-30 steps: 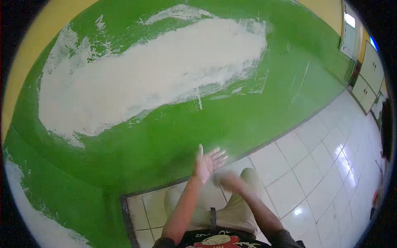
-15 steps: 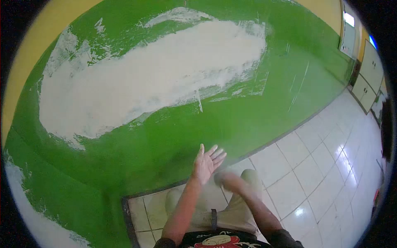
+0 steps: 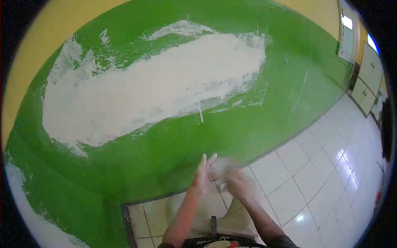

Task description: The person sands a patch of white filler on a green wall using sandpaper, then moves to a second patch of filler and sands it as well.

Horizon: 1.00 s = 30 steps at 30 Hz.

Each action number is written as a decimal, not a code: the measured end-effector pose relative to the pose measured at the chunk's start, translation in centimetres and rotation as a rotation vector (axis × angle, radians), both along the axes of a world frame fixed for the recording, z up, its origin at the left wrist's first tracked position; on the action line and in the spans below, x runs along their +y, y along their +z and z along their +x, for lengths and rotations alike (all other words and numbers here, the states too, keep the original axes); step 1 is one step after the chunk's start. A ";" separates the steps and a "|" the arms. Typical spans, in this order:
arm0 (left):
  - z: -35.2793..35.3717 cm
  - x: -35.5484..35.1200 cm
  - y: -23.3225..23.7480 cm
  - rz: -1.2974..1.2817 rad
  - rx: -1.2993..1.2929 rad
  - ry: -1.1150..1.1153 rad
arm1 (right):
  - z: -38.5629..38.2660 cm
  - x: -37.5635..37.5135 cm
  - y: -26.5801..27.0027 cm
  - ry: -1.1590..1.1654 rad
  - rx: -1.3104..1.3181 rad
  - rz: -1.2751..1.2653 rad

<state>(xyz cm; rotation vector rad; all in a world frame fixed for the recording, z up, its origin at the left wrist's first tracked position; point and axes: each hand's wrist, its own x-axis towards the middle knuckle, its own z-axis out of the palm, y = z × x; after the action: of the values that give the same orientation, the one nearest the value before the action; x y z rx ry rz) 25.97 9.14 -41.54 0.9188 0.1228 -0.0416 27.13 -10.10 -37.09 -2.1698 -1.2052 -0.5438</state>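
Your two bare hands meet the lens before a green wall (image 3: 256, 132), low in the view and above your pale trousers (image 3: 233, 223). Your left hand (image 3: 202, 175) is open, thumb up, its palm turned toward your right hand (image 3: 237, 184), which is so blurred that you cannot tell whether it is open, closed or gripping anything. The two are near each other; blur hides whether they touch. At far right, a pale cabinet (image 3: 367, 78) stands with its doors shut, concealing its contents. On the wall beyond your hands, higher in the view, spreads a broad white patch (image 3: 153, 82), ragged at the edges, its long axis slanting from lower left to upper right. Pale floor tiles (image 3: 297, 177) extend to your right.
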 end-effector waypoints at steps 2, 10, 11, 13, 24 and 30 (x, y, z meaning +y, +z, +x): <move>-1.4 -0.3 3.1 -0.098 -0.087 -0.018 | 2.2 1.0 -12.6 0.246 0.428 -0.687; -1.2 1.6 2.8 0.588 -0.051 0.089 | 3.4 -0.4 -2.6 0.342 1.416 0.821; -1.7 1.2 2.6 0.561 -0.023 0.029 | 3.5 0.0 -2.2 0.454 1.502 0.991; -2.6 0.4 3.1 0.434 0.043 -0.046 | 3.4 0.2 -2.7 0.470 1.526 1.048; -1.2 -4.6 0.4 0.852 -0.105 0.472 | 1.8 1.8 -3.8 0.251 1.321 1.130; -1.7 -4.4 0.6 1.201 -0.059 0.184 | 1.7 2.4 -4.4 0.115 1.124 0.945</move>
<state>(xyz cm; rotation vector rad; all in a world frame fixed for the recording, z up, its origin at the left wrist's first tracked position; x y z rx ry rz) 24.30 4.73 -40.94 2.1006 0.1786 0.2594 28.85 -7.67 -41.51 -1.1908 -0.2957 0.1859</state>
